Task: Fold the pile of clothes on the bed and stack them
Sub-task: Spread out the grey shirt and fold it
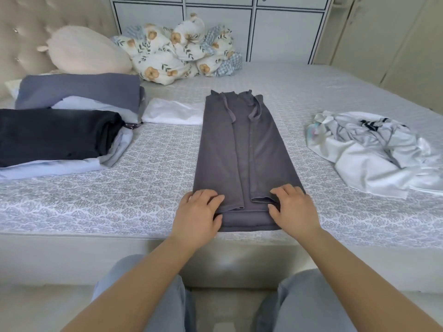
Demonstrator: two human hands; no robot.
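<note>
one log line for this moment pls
step: folding grey garment | left hand and right hand: fingers curled on near hem | folded stack: left | unfolded pile: right

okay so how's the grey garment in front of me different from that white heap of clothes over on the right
The grey garment lies flat as a long narrow strip, its sides folded in; the white heap is crumpled and unfolded. The grey garment is one plain dark colour; the white heap is pale with dark markings. The left hand and right hand rest on the grey garment's near end; nothing touches the white heap. Both lie on the bed.
</note>
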